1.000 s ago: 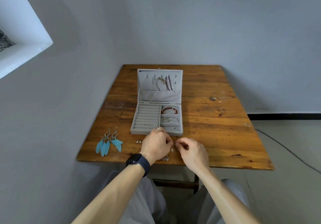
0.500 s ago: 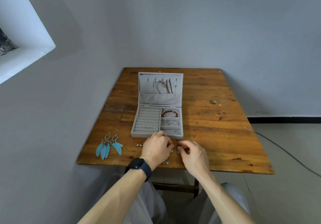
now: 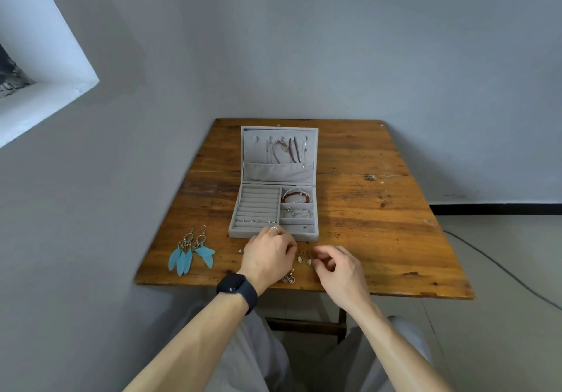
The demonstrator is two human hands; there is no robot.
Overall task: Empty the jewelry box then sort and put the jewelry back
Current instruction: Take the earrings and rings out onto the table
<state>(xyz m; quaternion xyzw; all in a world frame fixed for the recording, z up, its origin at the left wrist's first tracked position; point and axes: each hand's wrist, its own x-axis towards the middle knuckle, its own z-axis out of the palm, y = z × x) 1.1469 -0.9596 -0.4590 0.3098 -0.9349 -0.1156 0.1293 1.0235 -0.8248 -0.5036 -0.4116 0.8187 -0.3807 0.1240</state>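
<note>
The grey jewelry box (image 3: pixel 243 233) lies open on the wooden table (image 3: pixel 380 224). Necklaces (image 3: pixel 286 148) hang in its lid. A red bracelet (image 3: pixel 296 197) and silver bracelets (image 3: pixel 298 212) fill the right compartments, and small rings (image 3: pixel 255 221) sit in the ring rows. In front of the box lie two pale drop earrings (image 3: pixel 304 259), heart earrings (image 3: pixel 289 278) and a small stud (image 3: pixel 241 250). My left hand (image 3: pixel 267 254) rests curled at the box's front edge, its fingertips hidden. My right hand (image 3: pixel 337 267) pinches at the right pale earring.
A pair of blue feather earrings (image 3: pixel 191 251) lies near the table's front left corner. The table stands against a grey wall on its left and back sides. A cable (image 3: pixel 501 270) runs over the floor to the right.
My hands have drawn slightly apart, and the two pale drop earrings now show between them. The view has tilted a little.
</note>
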